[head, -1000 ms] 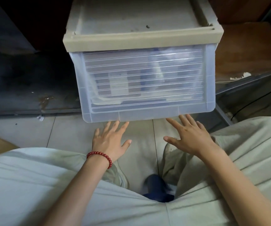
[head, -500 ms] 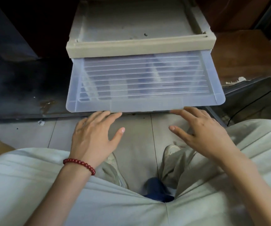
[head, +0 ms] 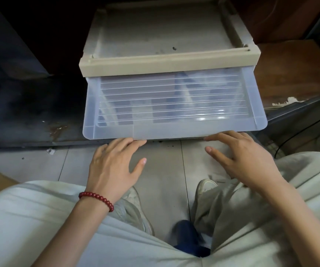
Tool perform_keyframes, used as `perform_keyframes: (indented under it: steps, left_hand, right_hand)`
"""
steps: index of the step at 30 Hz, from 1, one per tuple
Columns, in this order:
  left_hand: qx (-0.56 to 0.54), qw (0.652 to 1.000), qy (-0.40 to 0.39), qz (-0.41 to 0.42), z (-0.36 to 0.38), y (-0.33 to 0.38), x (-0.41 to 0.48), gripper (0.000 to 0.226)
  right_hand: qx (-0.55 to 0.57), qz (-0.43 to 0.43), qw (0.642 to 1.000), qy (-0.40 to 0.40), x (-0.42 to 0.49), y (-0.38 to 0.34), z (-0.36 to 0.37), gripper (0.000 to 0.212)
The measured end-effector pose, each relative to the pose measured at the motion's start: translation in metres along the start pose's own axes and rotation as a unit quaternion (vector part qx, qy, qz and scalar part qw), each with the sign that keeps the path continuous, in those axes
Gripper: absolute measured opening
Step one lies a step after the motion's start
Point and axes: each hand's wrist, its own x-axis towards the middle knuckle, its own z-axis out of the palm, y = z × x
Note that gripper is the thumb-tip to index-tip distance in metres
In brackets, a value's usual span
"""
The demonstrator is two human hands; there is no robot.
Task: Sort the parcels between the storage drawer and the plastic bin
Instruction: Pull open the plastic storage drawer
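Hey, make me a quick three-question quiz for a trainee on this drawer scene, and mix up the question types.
1. True or false: the left hand grips a parcel.
2. Which wrist wears the red bead bracelet? A) left B) right C) neither
3. Fill in: the fingertips of the right hand reach the ____ edge of the translucent plastic storage drawer, which sits under the beige plastic frame.

Key:
1. False. Its fingers lie straight and hold nothing.
2. A.
3. Lower.
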Motion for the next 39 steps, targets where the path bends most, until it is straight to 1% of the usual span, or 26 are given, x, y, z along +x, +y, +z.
perform_keyframes:
  steps: [2, 7, 10, 12, 16, 19, 21, 24, 27, 29, 32, 34, 35, 37, 39]
  left_hand:
    - [-0.003, 1.000, 0.018, 0.006, 0.002, -0.001, -0.001, 0.045]
    - [-0.026, 0.999, 0.046, 0.001, 0.004, -0.005, 0.001, 0.040]
    - [-0.034, 0.998, 0.051, -0.004, 0.004, -0.006, 0.002, 0.037]
    - [-0.043, 0.998, 0.048, -0.013, 0.004, -0.004, 0.003, 0.035]
    - [-0.076, 0.995, 0.042, -0.039, 0.004, 0.008, 0.011, 0.034]
    - [-0.059, 0.997, 0.049, -0.019, 0.003, 0.005, 0.008, 0.039]
    - [-0.037, 0.998, 0.050, -0.004, 0.003, 0.000, 0.006, 0.043]
    - [-0.042, 0.998, 0.051, -0.018, 0.004, -0.002, 0.011, 0.038]
    - [-0.061, 0.997, 0.044, -0.034, 0.007, 0.001, 0.015, 0.035]
    - [-0.060, 0.997, 0.046, -0.025, 0.008, 0.000, 0.012, 0.034]
    - [-0.061, 0.995, 0.074, -0.005, 0.000, -0.003, 0.005, 0.035]
    - [-0.062, 0.994, 0.087, -0.004, -0.005, -0.003, 0.003, 0.032]
    - [-0.069, 0.993, 0.092, -0.009, -0.007, -0.002, 0.003, 0.029]
    - [-0.089, 0.992, 0.090, -0.022, -0.007, -0.002, 0.006, 0.035]
    - [-0.089, 0.992, 0.085, -0.015, -0.006, -0.001, 0.010, 0.043]
  right_hand:
    - [0.010, 0.004, 1.000, 0.027, 0.001, 0.002, 0.001, 0.039]
    - [0.008, -0.013, 0.998, 0.056, 0.001, -0.001, 0.006, 0.040]
    - [0.018, -0.024, 0.998, 0.047, 0.001, -0.002, 0.005, 0.044]
    - [0.005, -0.025, 0.999, 0.036, 0.002, -0.001, 0.003, 0.046]
    - [-0.001, -0.017, 1.000, 0.018, 0.005, 0.006, -0.001, 0.042]
    - [0.006, -0.013, 0.999, 0.034, 0.009, 0.004, 0.000, 0.038]
    - [0.009, -0.015, 0.999, 0.047, 0.010, 0.001, 0.002, 0.039]
    - [0.024, -0.014, 0.998, 0.055, 0.011, 0.000, 0.004, 0.042]
    - [0.024, -0.011, 0.999, 0.043, 0.017, 0.001, 0.006, 0.043]
    - [0.028, -0.016, 0.998, 0.051, 0.014, 0.000, 0.004, 0.045]
    - [0.048, -0.037, 0.995, 0.082, 0.003, 0.000, -0.001, 0.044]
    - [0.079, -0.035, 0.992, 0.097, 0.001, 0.000, -0.003, 0.038]
    - [0.118, -0.021, 0.987, 0.109, 0.002, -0.002, -0.003, 0.032]
    - [0.222, 0.027, 0.965, 0.133, 0.007, -0.007, -0.001, 0.025]
    - [0.292, 0.079, 0.940, 0.160, 0.012, -0.010, 0.002, 0.025]
